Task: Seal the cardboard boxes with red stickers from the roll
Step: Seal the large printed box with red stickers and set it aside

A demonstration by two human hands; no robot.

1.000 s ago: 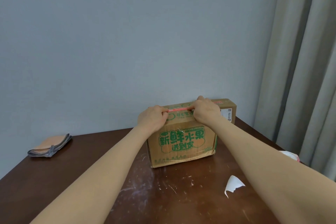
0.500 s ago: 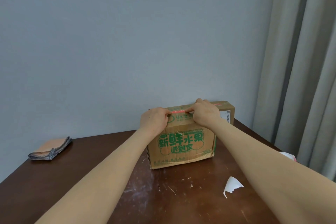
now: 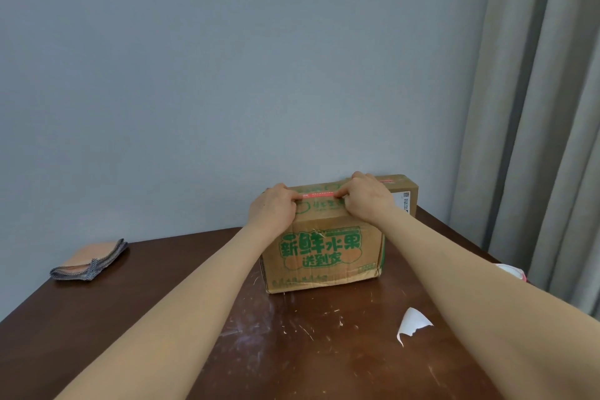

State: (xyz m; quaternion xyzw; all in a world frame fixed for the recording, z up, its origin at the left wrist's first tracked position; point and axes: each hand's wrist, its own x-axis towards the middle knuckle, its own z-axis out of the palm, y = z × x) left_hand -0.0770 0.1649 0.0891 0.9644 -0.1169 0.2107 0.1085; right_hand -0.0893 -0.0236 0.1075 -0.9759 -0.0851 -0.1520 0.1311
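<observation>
A cardboard box (image 3: 321, 253) with green printed characters stands on the brown table (image 3: 168, 273) near the wall. Across its top lies a short red sticker (image 3: 318, 194), stretched between my two hands. My left hand (image 3: 274, 208) pinches its left end with curled fingers. My right hand (image 3: 367, 196) pinches its right end the same way. Both hands rest on the top of the box. Behind it to the right is a second cardboard box (image 3: 401, 187) with a red sticker (image 3: 386, 181) on top. A white and red object (image 3: 511, 271), possibly the roll, shows past my right forearm.
A folded cloth (image 3: 91, 261) lies at the table's far left. A torn white paper scrap (image 3: 414, 323) lies on the table in front of the box, to the right. Grey curtains (image 3: 535, 140) hang at the right, past the table edge.
My hands stay at the two ends of the red sticker on the box top, with hardly any shift. The view has tilted slightly.
</observation>
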